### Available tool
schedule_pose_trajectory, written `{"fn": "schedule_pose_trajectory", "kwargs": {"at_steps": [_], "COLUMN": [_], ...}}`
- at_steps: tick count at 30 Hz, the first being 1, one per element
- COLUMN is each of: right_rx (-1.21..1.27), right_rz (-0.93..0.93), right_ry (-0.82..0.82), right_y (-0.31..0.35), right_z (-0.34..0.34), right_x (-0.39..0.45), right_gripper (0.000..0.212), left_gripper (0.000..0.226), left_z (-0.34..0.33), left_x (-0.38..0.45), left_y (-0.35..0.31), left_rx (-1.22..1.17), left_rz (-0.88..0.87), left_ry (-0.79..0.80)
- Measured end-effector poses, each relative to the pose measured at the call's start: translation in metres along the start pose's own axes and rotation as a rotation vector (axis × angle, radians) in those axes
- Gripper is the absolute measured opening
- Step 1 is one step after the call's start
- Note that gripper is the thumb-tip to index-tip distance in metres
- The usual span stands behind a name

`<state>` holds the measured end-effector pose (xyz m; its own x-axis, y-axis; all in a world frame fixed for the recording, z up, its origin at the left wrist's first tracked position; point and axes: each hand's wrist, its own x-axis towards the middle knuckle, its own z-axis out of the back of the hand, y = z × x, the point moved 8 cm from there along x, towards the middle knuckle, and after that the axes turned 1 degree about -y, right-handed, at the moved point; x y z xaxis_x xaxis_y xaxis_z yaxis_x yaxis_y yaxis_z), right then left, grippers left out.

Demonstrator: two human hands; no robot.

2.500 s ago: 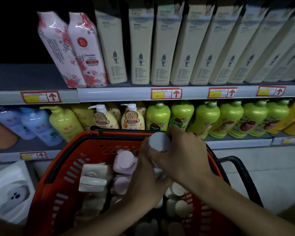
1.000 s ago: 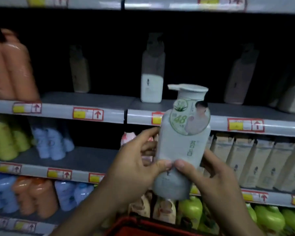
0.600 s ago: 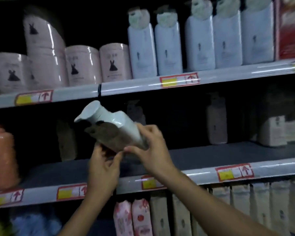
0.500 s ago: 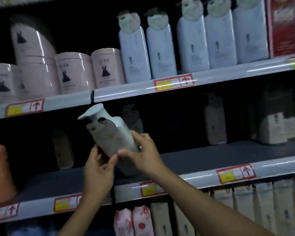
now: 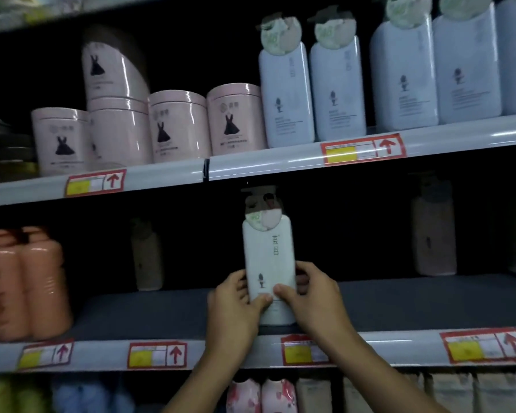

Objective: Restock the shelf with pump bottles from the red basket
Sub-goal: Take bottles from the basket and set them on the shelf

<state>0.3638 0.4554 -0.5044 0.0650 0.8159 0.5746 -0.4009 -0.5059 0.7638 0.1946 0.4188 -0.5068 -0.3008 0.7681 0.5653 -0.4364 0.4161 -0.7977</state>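
Note:
A white pump bottle point(image 5: 267, 254) with a round sticker under its pump stands upright near the front of the dark middle shelf point(image 5: 399, 305). Both hands hold its lower half. My left hand point(image 5: 233, 305) grips the left side with the thumb across the front. My right hand point(image 5: 316, 296) grips the right side, its thumb meeting the left one. The bottle's base seems to rest on the shelf. The red basket is out of view.
Two dim bottles point(image 5: 148, 254) point(image 5: 434, 234) stand far back on the same shelf, and orange bottles point(image 5: 21, 281) crowd its left end. Pink tubs point(image 5: 176, 126) and white pump bottles point(image 5: 337, 84) fill the shelf above. Price rails point(image 5: 370, 350) edge each shelf.
The bottle was tilted to the left in the air half a second ago. It is upright now and set down on the middle shelf, both hands still on it.

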Motion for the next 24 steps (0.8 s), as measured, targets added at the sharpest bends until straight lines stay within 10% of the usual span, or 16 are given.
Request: {"fn": "schedule_pose_trajectory", "kwargs": {"at_steps": [24], "right_rx": [0.032], "right_rz": [0.173], "right_ry": [-0.037], "right_y": [-0.011], "right_z": [0.083], "right_x": [-0.122], "right_gripper": [0.049], "left_gripper": [0.055], "left_z": [-0.016], "left_x": [-0.098], "left_y": [-0.039], "left_rx": [-0.087], "left_rz": [-0.113], "left_ry": [0.032]}}
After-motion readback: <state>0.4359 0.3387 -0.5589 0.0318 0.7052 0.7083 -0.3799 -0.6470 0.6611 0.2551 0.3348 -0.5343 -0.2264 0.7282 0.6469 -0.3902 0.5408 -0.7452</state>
